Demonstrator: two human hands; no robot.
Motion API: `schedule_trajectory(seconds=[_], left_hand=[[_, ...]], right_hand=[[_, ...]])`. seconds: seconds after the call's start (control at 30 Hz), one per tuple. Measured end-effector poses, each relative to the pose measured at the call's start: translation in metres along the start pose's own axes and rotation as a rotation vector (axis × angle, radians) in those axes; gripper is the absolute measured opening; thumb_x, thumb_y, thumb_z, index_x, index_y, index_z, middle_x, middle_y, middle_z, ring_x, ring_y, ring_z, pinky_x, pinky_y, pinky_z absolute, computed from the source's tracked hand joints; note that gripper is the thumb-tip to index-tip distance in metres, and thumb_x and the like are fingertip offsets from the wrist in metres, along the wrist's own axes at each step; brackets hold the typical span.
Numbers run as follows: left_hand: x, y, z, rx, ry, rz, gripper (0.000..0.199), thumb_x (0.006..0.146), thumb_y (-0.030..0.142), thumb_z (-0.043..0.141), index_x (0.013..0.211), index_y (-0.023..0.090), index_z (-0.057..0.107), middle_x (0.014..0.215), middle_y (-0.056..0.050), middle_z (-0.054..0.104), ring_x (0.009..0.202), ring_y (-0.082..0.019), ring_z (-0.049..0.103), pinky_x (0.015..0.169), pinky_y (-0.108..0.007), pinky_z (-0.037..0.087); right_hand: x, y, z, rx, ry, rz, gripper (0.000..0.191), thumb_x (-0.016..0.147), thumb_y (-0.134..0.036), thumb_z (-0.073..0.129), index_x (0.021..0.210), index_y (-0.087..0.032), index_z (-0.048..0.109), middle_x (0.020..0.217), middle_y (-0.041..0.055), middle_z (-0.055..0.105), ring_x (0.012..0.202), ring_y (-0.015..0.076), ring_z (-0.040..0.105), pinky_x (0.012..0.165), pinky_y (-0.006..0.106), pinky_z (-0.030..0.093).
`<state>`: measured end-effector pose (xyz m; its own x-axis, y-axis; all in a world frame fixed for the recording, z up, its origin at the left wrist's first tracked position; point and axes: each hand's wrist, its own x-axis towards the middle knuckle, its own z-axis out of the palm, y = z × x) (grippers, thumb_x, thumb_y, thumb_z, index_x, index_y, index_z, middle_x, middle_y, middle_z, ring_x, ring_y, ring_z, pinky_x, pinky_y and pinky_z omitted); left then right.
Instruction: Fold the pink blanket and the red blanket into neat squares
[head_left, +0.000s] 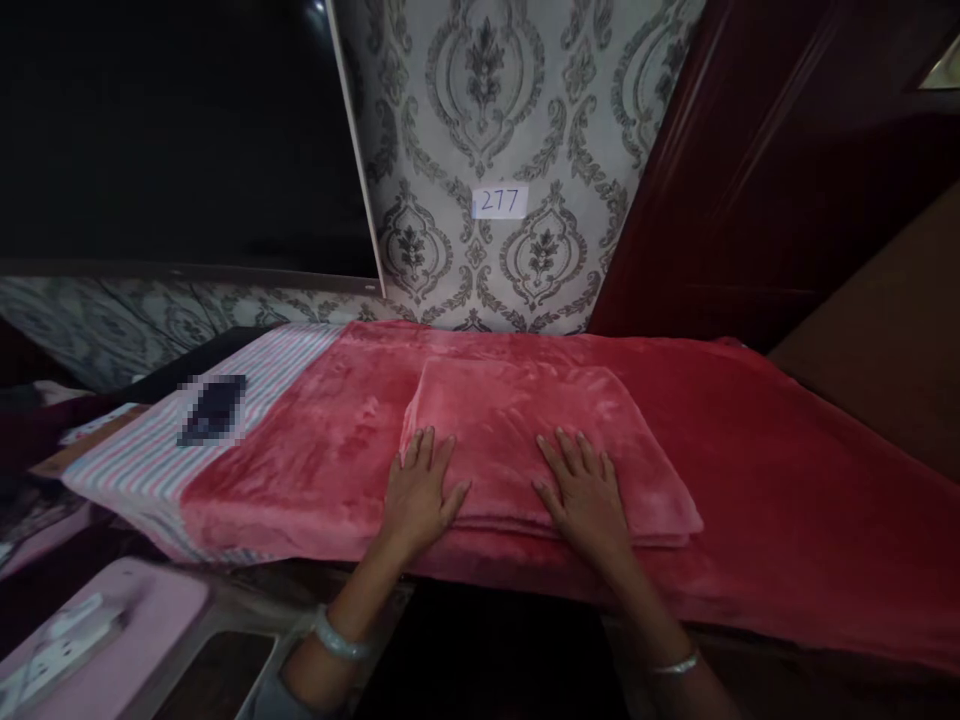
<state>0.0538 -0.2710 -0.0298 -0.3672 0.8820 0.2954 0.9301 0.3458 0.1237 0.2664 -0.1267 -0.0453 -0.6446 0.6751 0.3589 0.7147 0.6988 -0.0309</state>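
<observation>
Head view: from where I stand, a folded pinkish-red blanket (525, 430) lies flat on a larger red cover (787, 480) spread over the tabletop. A person's left grip (416, 500) and right grip (592, 500) are both open, palms down and fingers spread on the blanket's near part, clasping nothing. I judge the folding largely done: the shape is compact and layered. The left edge looks slightly uneven; whether anything is left to do, I cannot tell. A white paper label (500, 201) on the patterned wall (484, 130) reads "277". Tiny lettering on the large screen's (187, 130) lower frame is unreadable.
</observation>
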Motion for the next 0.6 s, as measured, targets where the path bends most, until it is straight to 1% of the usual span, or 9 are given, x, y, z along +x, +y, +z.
schedule_trajectory(seconds=[0.1, 0.17, 0.23, 0.3, 0.37, 0.4, 0.47, 0.53, 0.6], left_hand=[[-0.002, 0.001, -0.002, -0.011, 0.013, -0.013, 0.065, 0.098, 0.056, 0.047, 0.152, 0.021, 0.046, 0.163, -0.019, 0.035, 0.152, -0.036, 0.03, 0.116, -0.057, 0.037], [-0.005, -0.003, -0.005, -0.036, 0.002, -0.021, 0.065, 0.097, 0.056, 0.048, 0.152, 0.021, 0.047, 0.162, -0.019, 0.036, 0.151, -0.037, 0.032, 0.116, -0.059, 0.037], [-0.003, -0.011, -0.011, -0.087, -0.019, -0.012, 0.062, 0.098, 0.055, 0.048, 0.149, 0.02, 0.05, 0.159, -0.018, 0.043, 0.148, -0.036, 0.038, 0.115, -0.06, 0.038], [0.008, -0.02, -0.023, -0.158, -0.001, 0.002, 0.054, 0.099, 0.051, 0.046, 0.142, 0.02, 0.058, 0.148, -0.017, 0.056, 0.14, -0.033, 0.051, 0.114, -0.056, 0.04], [0.033, -0.025, -0.038, -0.242, 0.064, 0.025, 0.048, 0.102, 0.046, 0.04, 0.134, 0.019, 0.064, 0.137, -0.015, 0.066, 0.128, -0.028, 0.061, 0.112, -0.049, 0.045], [0.05, -0.024, -0.045, -0.281, 0.101, 0.04, 0.048, 0.103, 0.044, 0.037, 0.132, 0.018, 0.065, 0.135, -0.014, 0.067, 0.125, -0.026, 0.063, 0.11, -0.046, 0.046], [0.091, -0.017, -0.057, -0.325, 0.129, 0.079, 0.049, 0.104, 0.041, 0.033, 0.135, 0.016, 0.062, 0.14, -0.013, 0.064, 0.13, -0.024, 0.06, 0.112, -0.041, 0.045], [0.134, -0.004, -0.062, -0.251, 0.09, 0.031, 0.05, 0.105, 0.039, 0.031, 0.137, 0.014, 0.06, 0.145, -0.015, 0.059, 0.138, -0.025, 0.052, 0.116, -0.043, 0.04], [0.167, 0.009, -0.057, -0.142, 0.004, -0.077, 0.05, 0.105, 0.039, 0.03, 0.138, 0.016, 0.059, 0.148, -0.015, 0.057, 0.14, -0.026, 0.05, 0.118, -0.047, 0.037]], right_hand=[[0.0, 0.001, 0.001, 0.015, -0.003, -0.006, 0.054, 0.1, -0.039, 0.047, 0.154, -0.029, 0.046, 0.164, 0.0076, 0.034, 0.151, 0.034, 0.028, 0.117, 0.06, 0.029], [0.0, 0.008, -0.001, 0.072, -0.027, -0.039, 0.055, 0.1, -0.041, 0.048, 0.153, -0.029, 0.047, 0.162, 0.0077, 0.036, 0.149, 0.034, 0.032, 0.116, 0.06, 0.032], [0.003, 0.021, -0.006, 0.181, -0.051, -0.082, 0.053, 0.1, -0.043, 0.046, 0.15, -0.027, 0.052, 0.157, 0.0088, 0.045, 0.144, 0.0325, 0.042, 0.114, 0.056, 0.038], [0.014, 0.039, -0.016, 0.308, -0.025, -0.083, 0.051, 0.102, -0.045, 0.04, 0.144, -0.022, 0.058, 0.146, 0.0108, 0.058, 0.134, 0.0298, 0.054, 0.111, 0.05, 0.044], [0.035, 0.059, -0.025, 0.387, 0.062, -0.036, 0.053, 0.103, -0.046, 0.035, 0.141, -0.019, 0.06, 0.138, 0.0118, 0.064, 0.127, 0.0281, 0.06, 0.11, 0.046, 0.046], [0.049, 0.068, -0.029, 0.398, 0.109, -0.009, 0.055, 0.103, -0.047, 0.034, 0.141, -0.018, 0.06, 0.139, 0.0119, 0.063, 0.129, 0.0281, 0.058, 0.111, 0.046, 0.045], [0.082, 0.083, -0.033, 0.374, 0.154, 0.037, 0.055, 0.102, -0.045, 0.036, 0.144, -0.016, 0.057, 0.145, 0.0119, 0.058, 0.138, 0.0289, 0.05, 0.116, 0.046, 0.041], [0.116, 0.094, -0.032, 0.328, 0.113, 0.102, 0.056, 0.101, -0.042, 0.038, 0.148, -0.015, 0.053, 0.15, 0.0122, 0.053, 0.144, 0.0299, 0.042, 0.118, 0.048, 0.037], [0.143, 0.1, -0.025, 0.277, 0.037, 0.182, 0.057, 0.102, -0.042, 0.037, 0.152, -0.018, 0.049, 0.155, 0.0117, 0.048, 0.147, 0.0317, 0.037, 0.118, 0.053, 0.036]])
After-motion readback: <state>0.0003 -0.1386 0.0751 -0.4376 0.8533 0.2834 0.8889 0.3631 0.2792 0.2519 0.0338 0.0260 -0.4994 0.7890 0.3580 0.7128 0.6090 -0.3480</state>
